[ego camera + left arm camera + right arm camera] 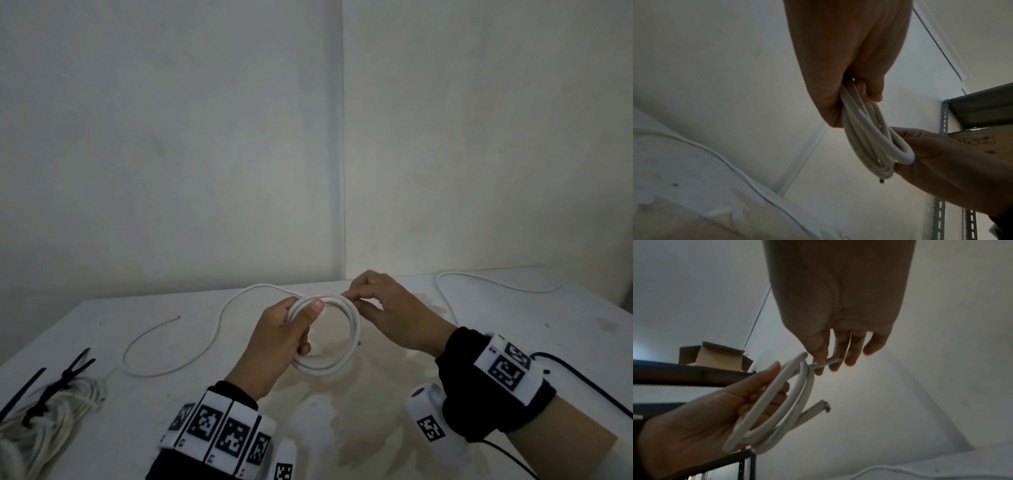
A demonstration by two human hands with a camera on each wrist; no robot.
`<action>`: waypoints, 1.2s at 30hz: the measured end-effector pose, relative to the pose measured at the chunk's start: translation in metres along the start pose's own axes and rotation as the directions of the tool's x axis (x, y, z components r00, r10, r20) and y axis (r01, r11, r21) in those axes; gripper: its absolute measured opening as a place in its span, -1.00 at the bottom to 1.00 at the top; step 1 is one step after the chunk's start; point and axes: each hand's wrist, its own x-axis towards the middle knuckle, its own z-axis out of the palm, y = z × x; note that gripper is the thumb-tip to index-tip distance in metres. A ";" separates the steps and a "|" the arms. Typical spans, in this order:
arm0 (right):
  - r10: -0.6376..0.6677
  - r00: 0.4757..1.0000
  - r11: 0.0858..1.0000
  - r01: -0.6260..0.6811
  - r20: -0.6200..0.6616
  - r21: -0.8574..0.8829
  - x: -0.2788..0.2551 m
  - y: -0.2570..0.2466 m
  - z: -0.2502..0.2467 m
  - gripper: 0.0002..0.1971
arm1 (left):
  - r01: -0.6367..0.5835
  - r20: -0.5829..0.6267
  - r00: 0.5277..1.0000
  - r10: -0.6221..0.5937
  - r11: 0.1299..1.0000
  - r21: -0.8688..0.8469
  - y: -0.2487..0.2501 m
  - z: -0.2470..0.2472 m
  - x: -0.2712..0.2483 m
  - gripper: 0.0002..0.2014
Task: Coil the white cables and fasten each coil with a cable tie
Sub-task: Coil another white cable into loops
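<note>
So we're mid-coil here, tie not on yet. Closest to the camera, the left hand (284, 337) has its fingers curled round the near side of the white coil (354, 329), thumb pressed on top, holding the loops together above the table (513, 346). Just past it, the right hand (387, 308) pinches the cable end at the top of the ring, thumb and fingertips (819, 369) closed on the strand, looks like it's tucking the last bit in. One cut end (825, 407) sticks out free. Next move, I'd guess: keep the left grip tight so the loops don't spring apart, then reach for a black cable tie (20, 390) off to the left by the finished bundle (51, 414). Further back, loose cable (219, 322) lies on the table, and another (486, 282) far right.
</note>
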 end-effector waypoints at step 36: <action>0.132 0.977 0.907 -0.188 0.170 0.378 -0.006 -0.028 0.003 -0.86 | -0.075 0.008 0.997 0.075 0.990 0.122 -0.001 0.000 0.001 -0.67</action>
